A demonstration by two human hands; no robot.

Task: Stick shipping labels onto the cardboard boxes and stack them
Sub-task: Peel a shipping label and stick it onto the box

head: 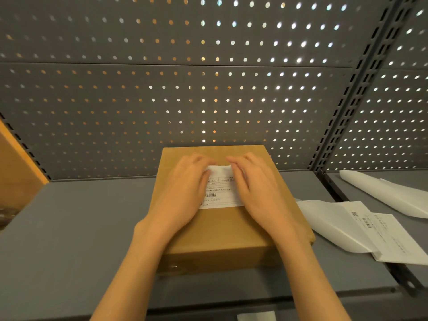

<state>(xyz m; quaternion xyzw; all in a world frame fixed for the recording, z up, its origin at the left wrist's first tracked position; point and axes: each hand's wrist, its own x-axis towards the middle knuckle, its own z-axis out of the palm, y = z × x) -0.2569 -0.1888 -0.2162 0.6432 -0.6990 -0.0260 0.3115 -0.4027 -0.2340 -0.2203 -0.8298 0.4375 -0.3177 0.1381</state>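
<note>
From the head camera, a flat cardboard box (222,228) lay on a grey metal shelf (76,228), near the middle of its width and close to the perforated back panel (162,96) behind it. A white shipping label (220,191) with a barcode and printed lines sat on the box's top face, toward the far half.

The left hand (185,191) lay flat and palm down on the label's left side, fingers spread and stretched toward the far edge of the box, gripping nothing. The right hand (257,193) lay the same way on the label's right side, fingers extended and open, pressing on the paper and the cardboard beside it. Only the strip of label between the two hands showed.

Right of the box, on the shelf's right part, lay white backing sheets (333,223) partly overlapped by a printed label sheet (389,237) that reached the front edge. Another curled white sheet (384,195) lay farther back on the neighbouring shelf, past the slotted upright post (352,89). At the left edge stood part of another brown carton (16,172), leaning against the back panel.
</note>
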